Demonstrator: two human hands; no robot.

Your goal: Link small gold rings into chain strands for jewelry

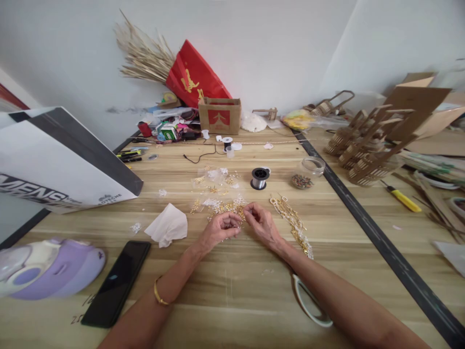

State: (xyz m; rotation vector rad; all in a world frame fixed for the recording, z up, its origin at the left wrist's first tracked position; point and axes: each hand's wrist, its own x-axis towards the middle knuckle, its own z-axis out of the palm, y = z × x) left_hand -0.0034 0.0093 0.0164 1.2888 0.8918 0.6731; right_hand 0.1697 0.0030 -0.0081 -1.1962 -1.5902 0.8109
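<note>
Two hands (222, 229) (263, 225) curled beside gold beads (219, 208), grip unclear; white box (54, 160) reads "MENS", "OTECHE".

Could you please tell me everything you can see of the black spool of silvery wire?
The black, round-flanged spool looks like plastic, with a dark hole in its top flange and shiny silvery wire wound around its core. It stands upright on the pale wood-grain tabletop, beyond the bare right hand, which is not touching it.

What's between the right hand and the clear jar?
Head view: the far ends of the gold and whitish strands lie between the right hand and jar.
</note>
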